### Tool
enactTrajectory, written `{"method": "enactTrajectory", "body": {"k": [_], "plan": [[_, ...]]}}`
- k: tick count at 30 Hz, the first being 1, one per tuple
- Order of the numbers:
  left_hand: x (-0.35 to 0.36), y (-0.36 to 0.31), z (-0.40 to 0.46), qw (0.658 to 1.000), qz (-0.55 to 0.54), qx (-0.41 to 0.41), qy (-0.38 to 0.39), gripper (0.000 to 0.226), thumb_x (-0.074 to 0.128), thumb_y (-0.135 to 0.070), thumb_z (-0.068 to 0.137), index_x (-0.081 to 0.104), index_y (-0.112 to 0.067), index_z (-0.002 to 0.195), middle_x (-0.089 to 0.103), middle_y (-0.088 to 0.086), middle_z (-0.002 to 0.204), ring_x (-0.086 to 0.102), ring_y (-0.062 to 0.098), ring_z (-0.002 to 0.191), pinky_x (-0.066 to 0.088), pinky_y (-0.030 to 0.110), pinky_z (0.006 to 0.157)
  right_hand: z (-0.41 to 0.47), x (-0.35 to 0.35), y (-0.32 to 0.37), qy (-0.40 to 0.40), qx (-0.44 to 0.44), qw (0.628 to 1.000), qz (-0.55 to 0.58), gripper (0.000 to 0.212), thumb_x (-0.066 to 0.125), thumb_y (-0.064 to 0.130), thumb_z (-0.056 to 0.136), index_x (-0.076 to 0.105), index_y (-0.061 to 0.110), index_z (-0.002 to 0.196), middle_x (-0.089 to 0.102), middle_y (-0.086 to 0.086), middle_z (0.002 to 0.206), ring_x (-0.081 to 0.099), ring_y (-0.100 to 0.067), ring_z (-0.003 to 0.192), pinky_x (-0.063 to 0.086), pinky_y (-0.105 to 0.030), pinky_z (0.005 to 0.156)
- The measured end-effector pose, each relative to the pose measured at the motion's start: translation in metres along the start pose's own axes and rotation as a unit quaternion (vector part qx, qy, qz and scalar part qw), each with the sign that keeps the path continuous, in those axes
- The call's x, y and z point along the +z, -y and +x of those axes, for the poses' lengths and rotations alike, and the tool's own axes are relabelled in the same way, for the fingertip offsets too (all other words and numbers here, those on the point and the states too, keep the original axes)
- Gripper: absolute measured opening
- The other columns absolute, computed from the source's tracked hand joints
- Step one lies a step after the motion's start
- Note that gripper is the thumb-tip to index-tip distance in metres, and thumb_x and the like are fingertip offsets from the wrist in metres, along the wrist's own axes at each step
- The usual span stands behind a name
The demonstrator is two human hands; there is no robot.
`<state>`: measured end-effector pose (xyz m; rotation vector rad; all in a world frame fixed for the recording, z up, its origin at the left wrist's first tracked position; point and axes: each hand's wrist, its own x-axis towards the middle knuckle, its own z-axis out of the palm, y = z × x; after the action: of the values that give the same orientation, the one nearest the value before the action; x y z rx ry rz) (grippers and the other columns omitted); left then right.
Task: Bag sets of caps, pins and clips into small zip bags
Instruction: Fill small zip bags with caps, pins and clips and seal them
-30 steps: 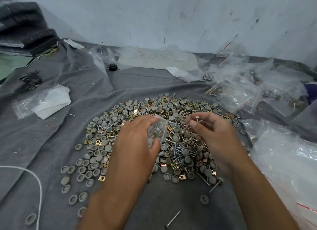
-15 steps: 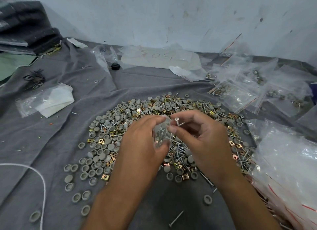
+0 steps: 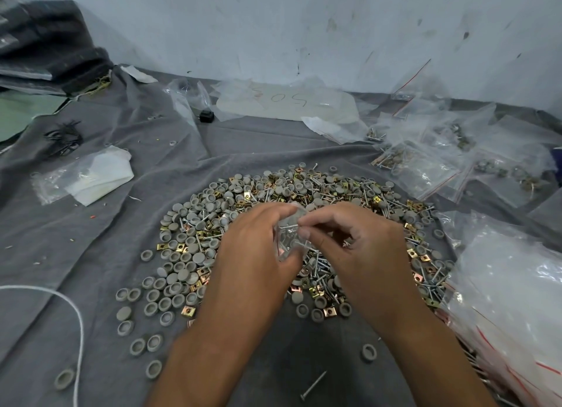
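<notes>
while left hand (image 3: 255, 248) grips zip bag (image 3: 289, 239), right hand (image 3: 352, 239) apparently pinches pin (image 3: 293, 224).

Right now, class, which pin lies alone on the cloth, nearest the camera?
The lone pin between the forearms, bottom centre, lies apart on bare grey cloth; the others are jumbled in the pile.

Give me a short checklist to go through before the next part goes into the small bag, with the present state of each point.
1. Left hand holds the small bag in a firm grip: ok.
2. Right hand pinches a pin at the bag's mouth: ok.
3. Bag mouth open wide enough: cannot tell, the fingers cover it.
4. Count of caps, pins and clips already inside: cannot tell, the plastic is crumpled.
5. More parts within reach: ok, the pile lies directly under both hands.
6. Filled bags kept apart from the pile: ok, they lie to the far right.
</notes>
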<state>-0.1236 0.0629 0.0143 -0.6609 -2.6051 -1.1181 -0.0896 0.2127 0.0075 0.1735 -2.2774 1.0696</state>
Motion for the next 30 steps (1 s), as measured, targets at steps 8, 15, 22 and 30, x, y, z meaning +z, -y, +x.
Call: {"method": "enactTrajectory", "body": {"k": [8,15,22,30], "plan": [[0.000,-0.002,0.000,1.000,-0.002,0.005,-0.002,0.044,0.077,-0.030,0.081,0.066,-0.024,0.124,0.065,-0.016,0.115,0.055,-0.002,0.098,0.046,0.021,0.092,-0.001,-0.002,0.003,-0.013,0.007,1.000,0.000,0.022,0.084,0.019,0.082,0.073,0.025,0.100,0.071,0.021,0.088,0.067,0.004,0.083,0.042,-0.008,0.070],[-0.003,0.000,0.000,1.000,0.002,-0.008,-0.010,0.050,0.083,-0.024,0.077,0.066,-0.026,0.124,0.061,-0.020,0.110,0.050,-0.005,0.092,0.044,0.019,0.090,0.001,-0.016,-0.011,-0.042,0.058,0.997,-0.009,0.013,0.074,0.020,0.091,0.068,0.031,0.096,0.069,0.020,0.090,0.067,0.002,0.086,0.048,-0.009,0.065],[-0.003,0.000,-0.001,1.000,0.008,-0.004,-0.017,0.053,0.082,-0.025,0.078,0.064,-0.027,0.127,0.055,-0.023,0.104,0.048,-0.006,0.093,0.041,0.019,0.090,-0.007,-0.019,-0.043,0.246,0.218,0.908,-0.259,0.016,0.071,0.039,0.092,0.066,0.039,0.108,0.057,0.020,0.102,0.055,-0.002,0.094,0.046,-0.023,0.076],[-0.005,-0.003,-0.001,1.000,0.008,-0.002,-0.017,0.054,0.081,-0.024,0.076,0.065,-0.024,0.127,0.054,-0.022,0.107,0.055,0.000,0.097,0.051,0.029,0.092,-0.011,0.000,-0.032,0.267,0.180,0.886,-0.334,0.019,0.065,0.052,0.092,0.058,0.039,0.104,0.040,0.017,0.103,0.042,-0.011,0.110,0.033,-0.028,0.077]]}}
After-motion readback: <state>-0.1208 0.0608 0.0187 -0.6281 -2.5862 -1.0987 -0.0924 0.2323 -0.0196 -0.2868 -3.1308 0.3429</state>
